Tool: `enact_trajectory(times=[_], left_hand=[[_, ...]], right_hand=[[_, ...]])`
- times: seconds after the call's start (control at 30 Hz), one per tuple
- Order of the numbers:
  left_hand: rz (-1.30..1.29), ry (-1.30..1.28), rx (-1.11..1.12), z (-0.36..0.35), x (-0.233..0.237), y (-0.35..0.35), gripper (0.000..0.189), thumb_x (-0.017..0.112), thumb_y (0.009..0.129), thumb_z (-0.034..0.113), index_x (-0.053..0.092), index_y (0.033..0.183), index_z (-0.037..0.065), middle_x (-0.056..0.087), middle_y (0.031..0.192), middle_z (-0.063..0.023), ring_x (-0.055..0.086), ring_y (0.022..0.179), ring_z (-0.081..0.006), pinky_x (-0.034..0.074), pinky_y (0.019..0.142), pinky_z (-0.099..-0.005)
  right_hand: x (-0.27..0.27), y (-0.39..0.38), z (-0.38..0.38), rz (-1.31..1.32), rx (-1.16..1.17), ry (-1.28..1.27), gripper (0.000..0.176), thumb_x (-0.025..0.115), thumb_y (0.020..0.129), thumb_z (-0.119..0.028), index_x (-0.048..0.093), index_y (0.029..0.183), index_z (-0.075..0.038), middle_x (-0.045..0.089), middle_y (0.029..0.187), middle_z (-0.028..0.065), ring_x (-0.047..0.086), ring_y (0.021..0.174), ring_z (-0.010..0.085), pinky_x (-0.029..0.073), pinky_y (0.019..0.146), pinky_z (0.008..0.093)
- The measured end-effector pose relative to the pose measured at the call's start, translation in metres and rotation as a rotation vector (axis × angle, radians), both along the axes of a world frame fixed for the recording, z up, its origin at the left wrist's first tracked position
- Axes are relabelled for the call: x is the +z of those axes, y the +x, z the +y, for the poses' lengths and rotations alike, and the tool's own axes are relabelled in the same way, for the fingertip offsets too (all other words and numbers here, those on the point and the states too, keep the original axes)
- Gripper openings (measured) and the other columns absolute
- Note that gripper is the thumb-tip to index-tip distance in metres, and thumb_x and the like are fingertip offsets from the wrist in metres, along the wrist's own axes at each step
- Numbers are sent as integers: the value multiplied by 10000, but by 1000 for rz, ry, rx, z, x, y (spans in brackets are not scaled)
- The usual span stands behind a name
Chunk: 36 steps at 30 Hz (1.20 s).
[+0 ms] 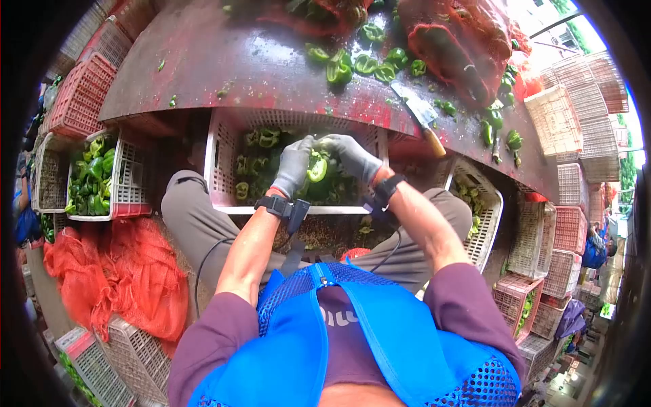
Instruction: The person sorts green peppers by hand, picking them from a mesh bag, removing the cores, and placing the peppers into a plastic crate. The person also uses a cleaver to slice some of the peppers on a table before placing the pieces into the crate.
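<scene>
Grey work gloves cover both of my hands, which meet above a white plastic crate (224, 166). A cut green pepper (317, 168) with its pale inside showing is between them. My left hand (296, 165) has its fingers closed at the pepper's left side. The fingers of my right hand (349, 156) are bent together at its top; the fingertips are partly hidden. Below, several pepper pieces (268, 138) lie in the crate. On the table beyond rests a cleaver (416, 105) with a wooden handle, blade pointing away from me.
Cut peppers (339, 68) and red mesh sacks (461, 47) lie on the dark, wet table (203, 61). A crate of green peppers (91, 180) stands at left, above a heap of red netting (125, 271). Another crate (485, 224) is by my right knee. Stacked crates (569, 224) line the right.
</scene>
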<state>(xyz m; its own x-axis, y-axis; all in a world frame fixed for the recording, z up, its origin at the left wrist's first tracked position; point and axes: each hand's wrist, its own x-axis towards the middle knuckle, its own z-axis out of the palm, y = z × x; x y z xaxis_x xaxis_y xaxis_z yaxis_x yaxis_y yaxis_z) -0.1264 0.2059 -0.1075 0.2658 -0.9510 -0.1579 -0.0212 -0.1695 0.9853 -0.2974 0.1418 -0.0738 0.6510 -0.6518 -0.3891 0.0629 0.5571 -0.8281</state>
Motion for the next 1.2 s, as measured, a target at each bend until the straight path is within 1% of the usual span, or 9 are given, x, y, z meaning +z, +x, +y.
enact_trajectory(times=[0.07,0.13,0.27,0.4,0.53,0.67,0.87,1.07,1.2], left_hand=[[-432,193,-134,1,22,10,407,532,971,445,706,1117,106,709,990,-184,649,962,-419,508,852,-444],[-752,78,-198,4,25,11,430,535,972,434,651,1213,98,687,1096,-178,643,1016,-392,501,901,-444],[-713,-20,-102,-3,7,9,466,543,970,438,604,1279,94,646,1200,-191,616,1105,-371,486,947,-444],[-524,33,-231,-3,19,7,441,547,974,393,618,1265,70,640,1237,-194,597,1159,-368,469,990,-425],[-475,-1,-294,5,20,0,428,562,968,377,632,1257,68,644,1241,-189,602,1163,-353,470,993,-415],[-423,26,-351,13,28,-5,427,564,969,371,631,1267,74,647,1246,-183,607,1166,-344,473,990,-406],[-344,18,-361,15,16,-9,406,569,975,315,621,1284,57,685,1198,-139,665,1069,-255,501,934,-352],[77,204,-316,11,12,-17,395,568,994,299,603,1320,79,689,999,-27,591,738,-91,499,673,-257],[149,-40,-104,-16,-8,-23,714,662,951,315,311,1509,39,533,1354,-175,544,1101,-208,436,896,-315]], right_hand=[[-22,-28,-24,-438,-79,379,212,576,958,-223,659,1079,-70,674,929,34,622,738,141,499,624,249],[17,-24,-24,-256,-290,228,236,577,951,-273,645,1119,-123,688,969,55,646,775,171,501,624,265],[49,-31,-75,-274,-315,90,336,633,927,-383,635,1152,-133,691,1105,75,675,845,213,534,752,348],[59,4,-161,542,-386,-821,217,652,929,-267,684,1101,-140,704,825,60,652,694,190,526,640,338],[116,58,-184,1331,99,-1454,275,546,922,-208,724,1117,-131,724,1071,140,703,987,328,556,803,425],[102,83,-213,1621,713,-1585,270,556,918,-171,744,1099,-103,722,1134,108,703,1041,287,566,856,428],[97,56,-230,1687,851,-1495,307,630,843,-204,736,1102,-77,717,1116,150,696,1041,305,560,846,425],[102,11,-239,1607,843,-1372,370,708,791,-350,752,1048,-88,729,1054,157,709,982,300,567,830,403],[99,2,-194,1394,570,-1224,464,665,775,-485,749,984,-79,731,969,168,711,915,320,544,817,430]])
